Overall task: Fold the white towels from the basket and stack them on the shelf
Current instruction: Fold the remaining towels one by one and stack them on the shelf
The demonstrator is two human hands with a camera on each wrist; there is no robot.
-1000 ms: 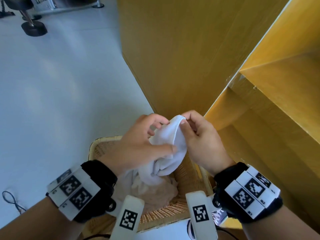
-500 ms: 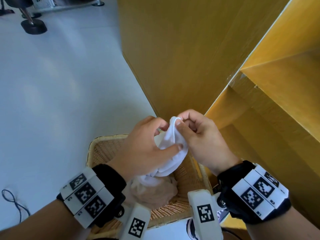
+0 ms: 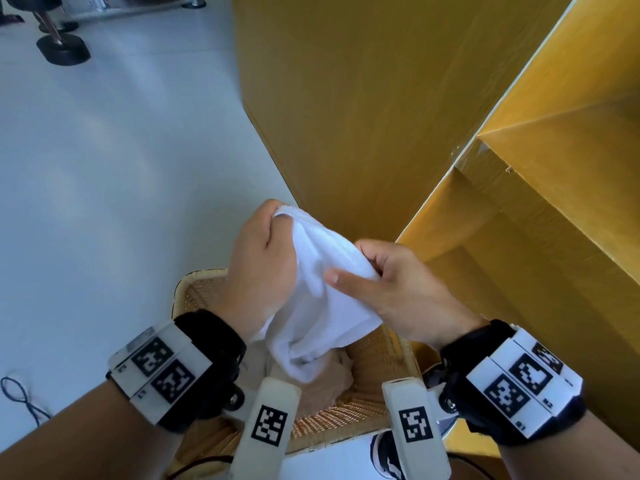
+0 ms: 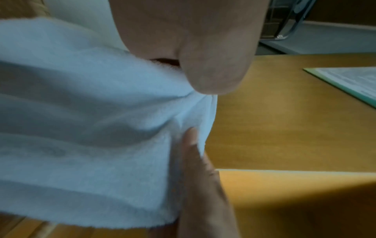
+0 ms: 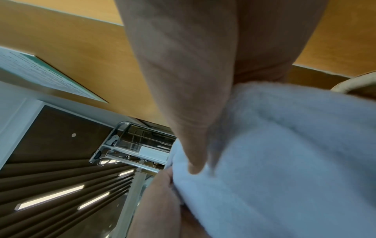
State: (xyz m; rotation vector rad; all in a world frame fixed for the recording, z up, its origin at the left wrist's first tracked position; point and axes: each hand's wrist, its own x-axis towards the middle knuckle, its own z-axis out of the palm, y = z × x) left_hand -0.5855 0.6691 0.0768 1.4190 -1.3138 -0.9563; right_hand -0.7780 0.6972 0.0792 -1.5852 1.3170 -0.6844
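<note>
White towel (image 3: pixel 322 306) hangs over the wicker basket (image 3: pixel 388 348), beside the shelf (image 3: pixel 519 237) | your left hand (image 3: pixel 259 268) and right hand (image 3: pixel 405 296) each pinch its top edge | spread the corners apart, keep tension even | no legible writing; wrist tags only.

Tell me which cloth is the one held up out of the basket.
The white towel, gripped by the left hand and the right hand above the wicker basket. The pinkish cloth lies at the bottom, unheld.
</note>
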